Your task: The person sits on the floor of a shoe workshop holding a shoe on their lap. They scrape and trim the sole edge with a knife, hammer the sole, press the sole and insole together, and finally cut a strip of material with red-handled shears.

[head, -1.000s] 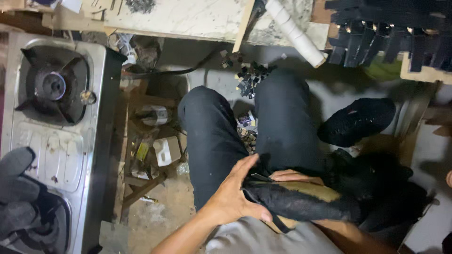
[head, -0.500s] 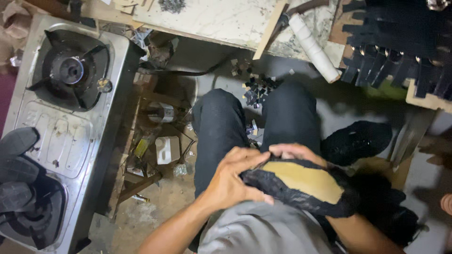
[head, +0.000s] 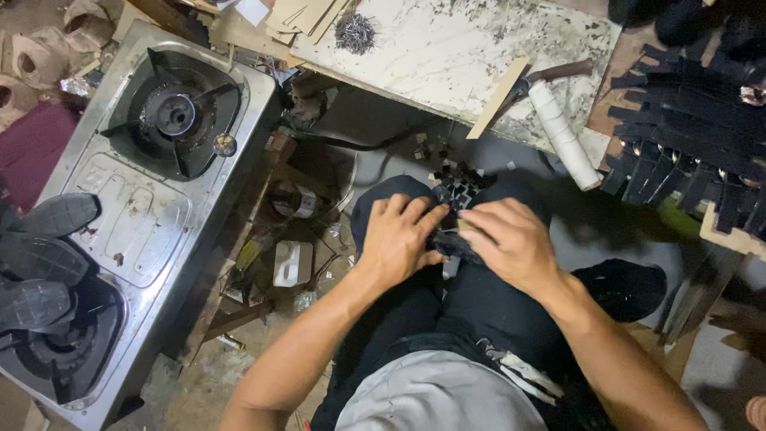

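Since the earlier pictures, both hands have been moved up from the lap toward the knees, and the long dark shoe piece with its tan inside is no longer laid out flat. Now a small dark piece [head: 453, 243] is pinched between the left hand [head: 399, 239] and the right hand [head: 511, 243], just above the dark trousers [head: 487, 303]. Both hands are closed on it, and the thumbs almost meet. Most of the piece is hidden, so its shape cannot be told. For this step to be done well, the piece should be kept low on the lap and held tight on both sides, so it cannot slip to the floor. The pull should be made slowly and evenly. To the left, a steel gas stove [head: 144, 199] is seen with dark shoe soles [head: 48, 239] on it. Ahead, a marble tabletop [head: 447, 48] holds a heap of small nails [head: 355, 30] and a white roll [head: 562, 132].
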